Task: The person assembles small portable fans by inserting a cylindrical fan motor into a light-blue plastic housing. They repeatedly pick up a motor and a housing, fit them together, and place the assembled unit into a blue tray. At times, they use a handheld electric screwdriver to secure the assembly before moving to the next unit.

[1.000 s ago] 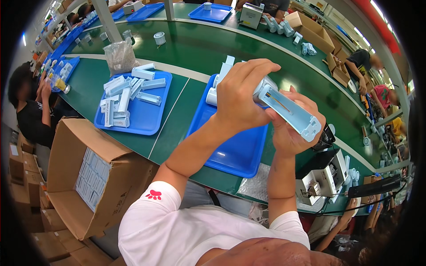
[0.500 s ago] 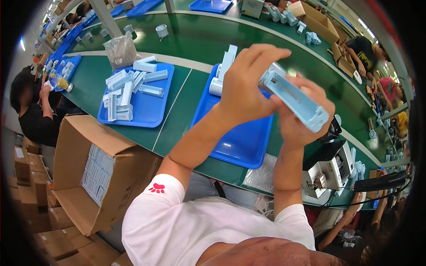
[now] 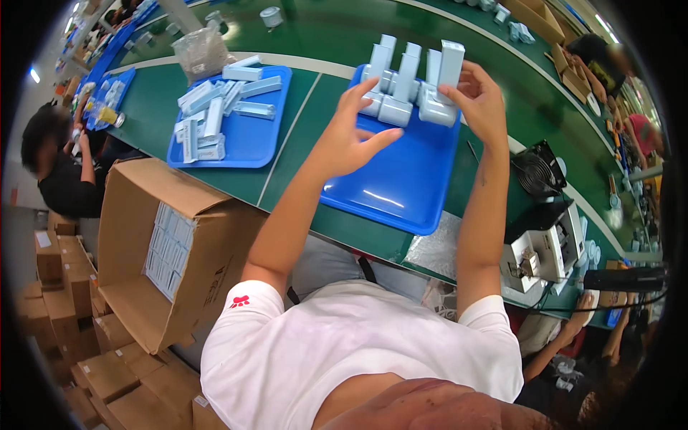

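Note:
At the far right corner of a blue tray (image 3: 390,204), my right hand (image 3: 481,104) grips a light-blue plastic housing (image 3: 451,63) with a long box-shaped handle and a rounded drum end. The thumb lies on its near side, and the other fingers are partly hidden behind it. Several similar housings (image 3: 405,72) stand beside it along the tray's far end, handles up. My left hand (image 3: 344,140) hovers over the tray's left edge with thumb and fingers apart, holding nothing.
Left of it, another blue tray (image 3: 251,150) holds several light-blue long parts (image 3: 213,118). Behind that is a clear bag (image 3: 201,54). An open carton (image 3: 143,301) of parts stands at the lower left. A black-and-white device (image 3: 545,247) and a black fan (image 3: 539,170) sit right.
My right hand has set the housing it held up in the air down at the tray's far end, handle up. My left hand has let go and drawn back left. The view has shifted.

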Demonstrator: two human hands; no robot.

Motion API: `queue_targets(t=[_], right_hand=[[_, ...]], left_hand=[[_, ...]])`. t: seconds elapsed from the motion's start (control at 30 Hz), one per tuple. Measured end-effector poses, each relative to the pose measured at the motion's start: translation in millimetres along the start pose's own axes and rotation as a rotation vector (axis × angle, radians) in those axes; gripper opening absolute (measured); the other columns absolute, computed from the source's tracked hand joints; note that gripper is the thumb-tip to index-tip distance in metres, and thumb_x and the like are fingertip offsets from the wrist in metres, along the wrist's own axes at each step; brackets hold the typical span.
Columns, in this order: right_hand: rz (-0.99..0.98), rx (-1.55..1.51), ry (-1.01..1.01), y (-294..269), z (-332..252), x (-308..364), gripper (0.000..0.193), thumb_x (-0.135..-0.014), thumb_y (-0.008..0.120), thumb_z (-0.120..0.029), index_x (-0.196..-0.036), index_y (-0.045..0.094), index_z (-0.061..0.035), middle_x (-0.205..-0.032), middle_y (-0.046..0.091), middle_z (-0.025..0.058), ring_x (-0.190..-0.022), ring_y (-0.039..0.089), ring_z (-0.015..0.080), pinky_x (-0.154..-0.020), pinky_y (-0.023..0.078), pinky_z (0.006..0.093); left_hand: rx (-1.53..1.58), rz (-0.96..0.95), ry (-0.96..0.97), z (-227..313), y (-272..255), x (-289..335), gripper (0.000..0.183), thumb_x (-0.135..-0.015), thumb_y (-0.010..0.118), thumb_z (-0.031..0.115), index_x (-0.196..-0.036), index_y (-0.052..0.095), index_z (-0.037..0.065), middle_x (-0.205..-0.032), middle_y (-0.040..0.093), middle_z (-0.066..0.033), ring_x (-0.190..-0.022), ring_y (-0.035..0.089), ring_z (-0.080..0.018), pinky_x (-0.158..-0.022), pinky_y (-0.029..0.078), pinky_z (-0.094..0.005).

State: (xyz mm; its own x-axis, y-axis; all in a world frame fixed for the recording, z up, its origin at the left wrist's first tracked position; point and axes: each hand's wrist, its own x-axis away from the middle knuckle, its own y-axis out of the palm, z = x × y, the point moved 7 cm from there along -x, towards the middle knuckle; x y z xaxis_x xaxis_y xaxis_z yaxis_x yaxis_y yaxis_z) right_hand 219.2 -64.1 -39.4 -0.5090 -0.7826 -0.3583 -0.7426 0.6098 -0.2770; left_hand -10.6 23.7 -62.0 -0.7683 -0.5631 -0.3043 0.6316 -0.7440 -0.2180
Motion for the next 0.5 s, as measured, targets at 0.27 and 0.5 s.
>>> queue_targets(t=[0.27,0.5], right_hand=[[-0.051,0.098,0.207,5.8,111.4,-4.1,0.06,-0.082,0.083,-0.012,-0.134,0.057,0.0041,-0.117,0.068,0.0141,-0.1,0.069,0.0219,-0.086,0.055,0.0328],[0.341,0.489,-0.259,47.7,-20.0,-23.8,0.033,-0.088,0.075,-0.013,-0.12,0.069,-0.0062,-0.114,0.071,0.0111,-0.104,0.069,0.023,-0.089,0.055,0.0364]], left_hand=[[-0.425,0.601,-0.016,-63.3,-131.4,102.3,0.032,-0.085,0.075,0.01,-0.116,0.069,0.01,-0.118,0.065,-0.0066,-0.101,0.065,-0.0208,-0.066,0.052,-0.0279],[-0.664,0.749,0.114,-78.4,-162.7,122.5,0.016,-0.08,0.073,0.006,-0.096,0.072,0.01,-0.097,0.068,-0.0069,-0.089,0.064,-0.0286,-0.074,0.051,-0.0369]])
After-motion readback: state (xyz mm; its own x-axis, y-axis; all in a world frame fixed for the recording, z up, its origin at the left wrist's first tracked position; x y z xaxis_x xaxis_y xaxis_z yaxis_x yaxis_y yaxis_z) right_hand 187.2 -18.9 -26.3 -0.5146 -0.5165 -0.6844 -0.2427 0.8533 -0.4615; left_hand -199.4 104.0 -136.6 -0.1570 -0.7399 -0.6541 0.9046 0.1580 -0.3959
